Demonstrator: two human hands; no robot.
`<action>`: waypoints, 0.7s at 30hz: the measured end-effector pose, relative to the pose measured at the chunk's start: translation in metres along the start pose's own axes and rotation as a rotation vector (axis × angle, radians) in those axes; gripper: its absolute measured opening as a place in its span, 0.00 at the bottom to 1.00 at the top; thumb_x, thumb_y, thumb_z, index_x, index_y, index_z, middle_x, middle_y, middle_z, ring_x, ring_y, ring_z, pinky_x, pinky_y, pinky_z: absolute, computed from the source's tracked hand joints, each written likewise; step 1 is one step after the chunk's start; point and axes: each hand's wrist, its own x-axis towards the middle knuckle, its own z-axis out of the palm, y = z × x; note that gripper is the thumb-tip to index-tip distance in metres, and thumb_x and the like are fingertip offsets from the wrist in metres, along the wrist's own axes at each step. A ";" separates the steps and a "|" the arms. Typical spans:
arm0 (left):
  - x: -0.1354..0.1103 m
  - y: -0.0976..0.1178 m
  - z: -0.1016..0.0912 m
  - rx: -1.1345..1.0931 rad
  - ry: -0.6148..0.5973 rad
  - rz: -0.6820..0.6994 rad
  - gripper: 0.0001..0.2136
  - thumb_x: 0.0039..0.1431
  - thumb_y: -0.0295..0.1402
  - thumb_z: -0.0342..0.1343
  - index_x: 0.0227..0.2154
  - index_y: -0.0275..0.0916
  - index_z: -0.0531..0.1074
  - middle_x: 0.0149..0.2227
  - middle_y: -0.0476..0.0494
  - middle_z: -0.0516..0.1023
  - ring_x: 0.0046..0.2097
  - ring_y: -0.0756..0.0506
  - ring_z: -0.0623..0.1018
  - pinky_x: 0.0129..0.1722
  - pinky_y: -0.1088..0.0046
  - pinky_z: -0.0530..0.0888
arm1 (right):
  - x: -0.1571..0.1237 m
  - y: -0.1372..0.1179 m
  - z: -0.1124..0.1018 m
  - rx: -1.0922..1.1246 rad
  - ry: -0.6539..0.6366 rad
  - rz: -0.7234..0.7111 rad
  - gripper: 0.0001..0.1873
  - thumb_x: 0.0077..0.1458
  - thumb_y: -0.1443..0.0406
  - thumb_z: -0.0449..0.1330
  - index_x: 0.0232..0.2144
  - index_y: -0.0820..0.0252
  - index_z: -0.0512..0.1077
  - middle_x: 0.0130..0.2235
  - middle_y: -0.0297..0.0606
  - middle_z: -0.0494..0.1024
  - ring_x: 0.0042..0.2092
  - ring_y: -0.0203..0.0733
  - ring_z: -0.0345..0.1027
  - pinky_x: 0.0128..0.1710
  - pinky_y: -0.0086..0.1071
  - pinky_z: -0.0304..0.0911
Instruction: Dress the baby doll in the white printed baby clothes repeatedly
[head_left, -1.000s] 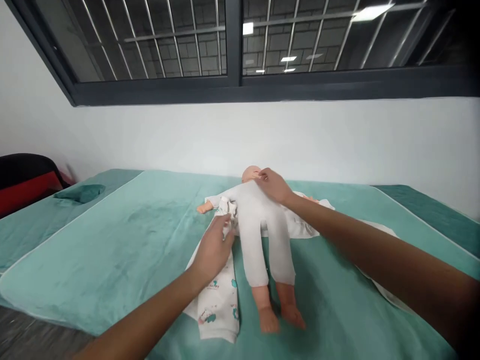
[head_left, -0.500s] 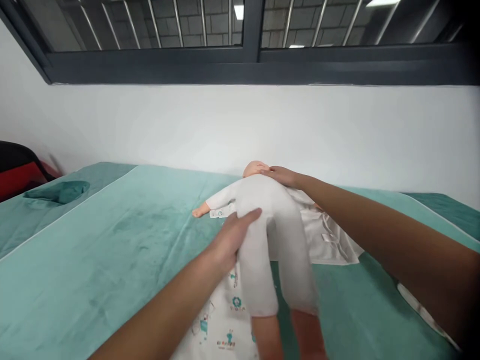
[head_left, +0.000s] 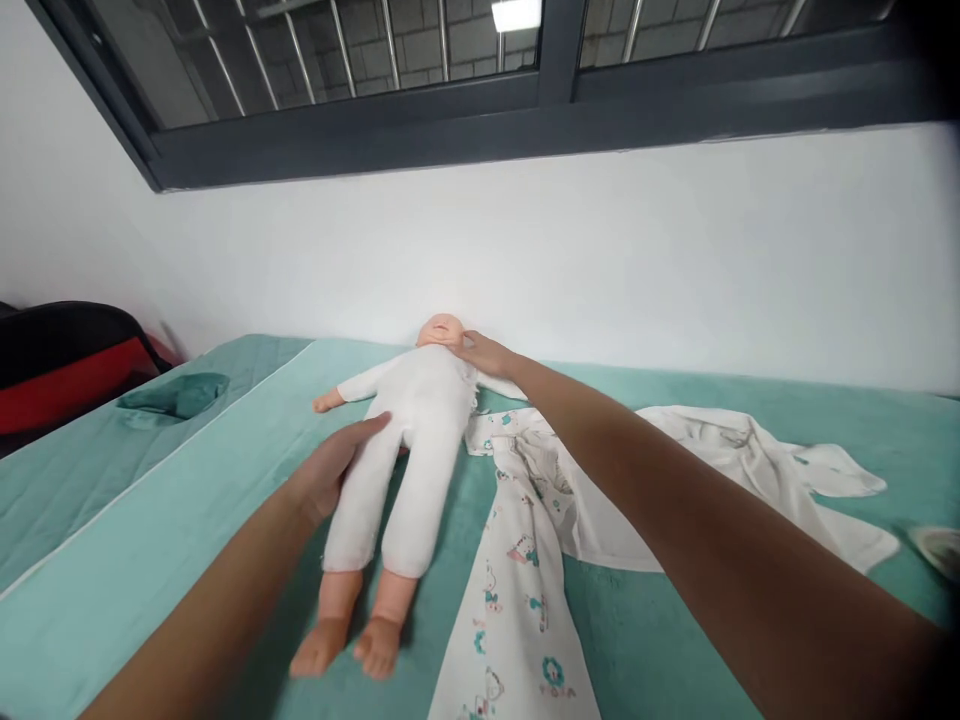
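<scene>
A baby doll (head_left: 409,440) in a white bodysuit lies on its back on the teal bed cover (head_left: 225,470), head toward the wall. My left hand (head_left: 334,465) rests against the doll's hip and upper leg, fingers stretched out. My right hand (head_left: 480,352) touches the doll at the neck and shoulder, beside the head; its fingers look extended. A white printed baby garment (head_left: 517,590) lies spread out to the right of the doll, apart from it.
A plain white cloth (head_left: 742,450) lies crumpled at the right of the bed. A dark green folded cloth (head_left: 176,395) sits at the far left, beside a black and red bag (head_left: 67,365). A white wall and a barred window stand behind the bed.
The doll has shifted left, off the printed garment, which now lies beside it. My left hand let go of the garment and moved to the doll's hip. My right hand stays at the neck.
</scene>
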 end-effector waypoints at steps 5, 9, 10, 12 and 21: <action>-0.042 0.014 0.020 0.598 0.516 0.288 0.24 0.64 0.38 0.43 0.62 0.38 0.58 0.66 0.30 0.58 0.64 0.29 0.61 0.59 0.48 0.62 | -0.070 0.056 -0.044 -0.279 0.048 0.310 0.28 0.62 0.47 0.46 0.43 0.62 0.75 0.50 0.54 0.76 0.54 0.53 0.67 0.52 0.40 0.58; -0.093 0.025 0.067 1.058 0.161 0.766 0.30 0.57 0.21 0.45 0.62 0.50 0.58 0.67 0.42 0.56 0.67 0.37 0.56 0.61 0.54 0.60 | -0.154 0.090 -0.086 -0.425 0.058 0.464 0.25 0.61 0.49 0.49 0.34 0.61 0.76 0.46 0.57 0.77 0.51 0.57 0.69 0.48 0.45 0.59; -0.102 0.025 0.079 1.111 0.083 0.827 0.32 0.55 0.20 0.46 0.63 0.51 0.57 0.68 0.43 0.55 0.67 0.37 0.55 0.61 0.53 0.60 | -0.172 0.093 -0.092 -0.440 0.046 0.465 0.24 0.61 0.50 0.49 0.33 0.61 0.76 0.45 0.56 0.77 0.49 0.57 0.69 0.47 0.45 0.60; -0.112 0.023 0.103 1.167 0.038 0.890 0.31 0.55 0.20 0.47 0.61 0.50 0.59 0.68 0.43 0.54 0.67 0.37 0.56 0.61 0.51 0.59 | -0.202 0.090 -0.098 -0.453 0.013 0.429 0.22 0.61 0.51 0.50 0.30 0.60 0.75 0.43 0.54 0.78 0.47 0.56 0.70 0.44 0.44 0.60; -0.123 0.074 0.192 0.994 0.343 0.923 0.19 0.57 0.22 0.48 0.51 0.39 0.67 0.66 0.36 0.57 0.66 0.39 0.58 0.62 0.52 0.57 | -0.314 -0.010 -0.076 -0.320 -0.124 -0.003 0.16 0.60 0.54 0.53 0.29 0.57 0.71 0.34 0.37 0.77 0.37 0.42 0.68 0.38 0.32 0.57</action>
